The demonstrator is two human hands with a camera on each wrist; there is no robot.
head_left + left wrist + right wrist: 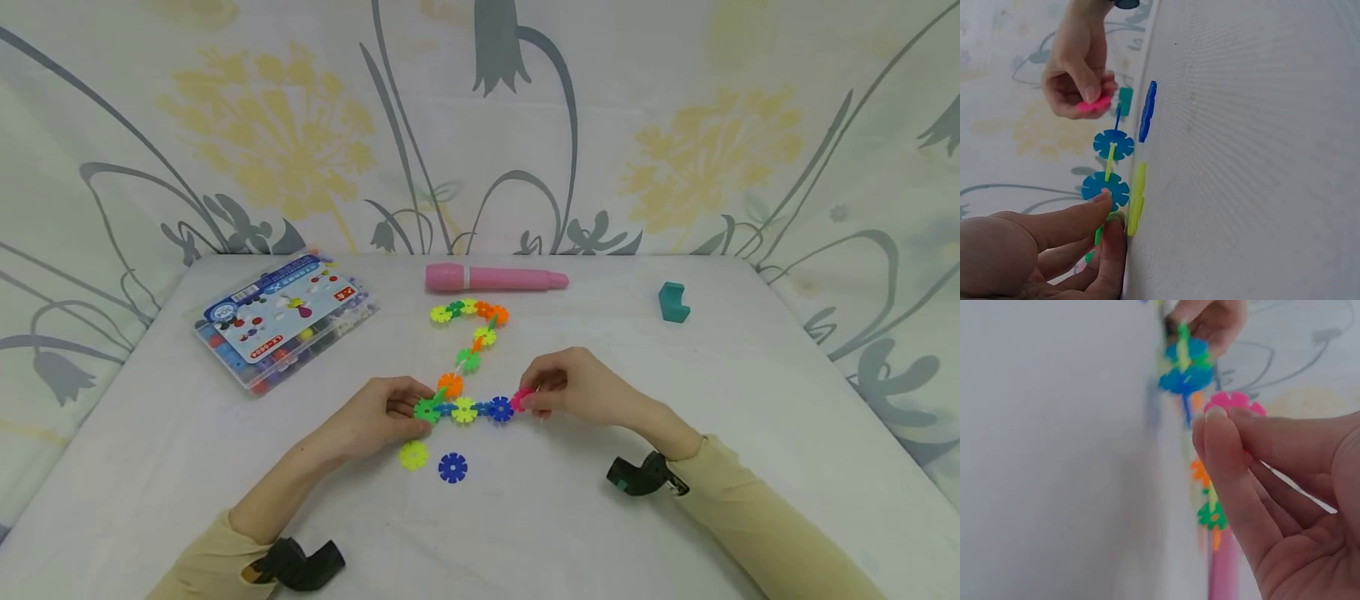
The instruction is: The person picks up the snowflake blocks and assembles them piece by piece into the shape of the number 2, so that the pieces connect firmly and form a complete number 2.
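Notched plastic discs interlock into a chain (468, 360) shaped like a figure 2 on the white table. My left hand (382, 417) grips the chain's lower left corner, around the green disc (427, 412); in the left wrist view its thumb lies against a blue disc (1105, 189). Between thumb and fingertips, my right hand (573, 387) pinches a pink disc (1235, 401). The pink disc is beside the dark blue disc (501, 409) at the chain's right end; both wrist views show a small gap between them. Fingers partly cover the pink disc.
A loose yellow disc (413, 456) and a loose blue disc (453, 467) lie in front of the chain. Behind it rests a pink cylinder (495, 278). A clear compartment box (288, 321) sits back left, a teal block (674, 302) back right.
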